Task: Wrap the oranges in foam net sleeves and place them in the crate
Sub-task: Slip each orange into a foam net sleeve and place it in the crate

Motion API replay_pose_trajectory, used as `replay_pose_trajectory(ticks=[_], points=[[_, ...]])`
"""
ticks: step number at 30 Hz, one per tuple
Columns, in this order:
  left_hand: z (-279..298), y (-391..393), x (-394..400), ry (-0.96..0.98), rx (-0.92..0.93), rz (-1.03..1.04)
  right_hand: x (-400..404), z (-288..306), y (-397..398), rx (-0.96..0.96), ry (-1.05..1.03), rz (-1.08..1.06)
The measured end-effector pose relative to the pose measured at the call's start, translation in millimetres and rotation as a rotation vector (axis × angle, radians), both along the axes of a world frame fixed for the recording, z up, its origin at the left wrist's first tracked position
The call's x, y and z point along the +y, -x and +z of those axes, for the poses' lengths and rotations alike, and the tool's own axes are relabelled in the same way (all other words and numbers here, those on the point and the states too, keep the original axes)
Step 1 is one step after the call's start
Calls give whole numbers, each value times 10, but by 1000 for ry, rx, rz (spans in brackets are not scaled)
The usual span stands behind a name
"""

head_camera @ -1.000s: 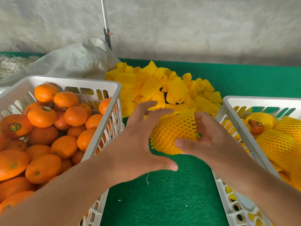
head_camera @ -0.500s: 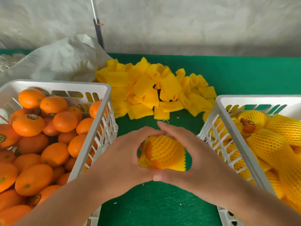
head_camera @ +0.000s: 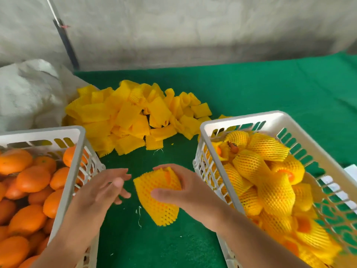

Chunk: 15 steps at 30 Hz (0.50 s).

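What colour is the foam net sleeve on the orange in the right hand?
Yellow, with an open mesh pattern; the sleeve held by the right hand shows best in the head view.

I'm looking at a fruit packing spot: white crates (head_camera: 239,120) sitting on green felt (head_camera: 270,89), loose oranges (head_camera: 32,178), a foam net heap (head_camera: 131,117), a rough plastered wall (head_camera: 193,26) running behind.

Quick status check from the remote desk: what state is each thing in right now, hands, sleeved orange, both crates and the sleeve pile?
left hand: open, fingers spread, holding nothing
right hand: grips the sleeved orange
sleeved orange: wrapped in yellow net, held above the green mat
left crate: full of bare oranges
right crate: partly filled with wrapped oranges
sleeve pile: loose heap, unused, on the mat
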<state>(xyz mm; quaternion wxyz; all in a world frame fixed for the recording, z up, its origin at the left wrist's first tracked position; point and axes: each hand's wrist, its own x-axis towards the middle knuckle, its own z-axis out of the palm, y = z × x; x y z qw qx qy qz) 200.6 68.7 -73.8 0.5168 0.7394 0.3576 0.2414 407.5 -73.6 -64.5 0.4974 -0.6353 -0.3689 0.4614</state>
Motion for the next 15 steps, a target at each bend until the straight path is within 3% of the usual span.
replay_pose_trajectory(ticks=[6,9,12,15], points=[[-48,-11,-52,-62,199,89,-424,506,-615,-2,-124,-585],[18,-64,-162,-117,257,28,-510,464,-958,-43,-4,-860],[130,9,-276,-181,287,-14,-416,341,-1067,-170,263,-823],[261,330,-337,-299,342,-45,-343,223,-1060,-241,369,-715]])
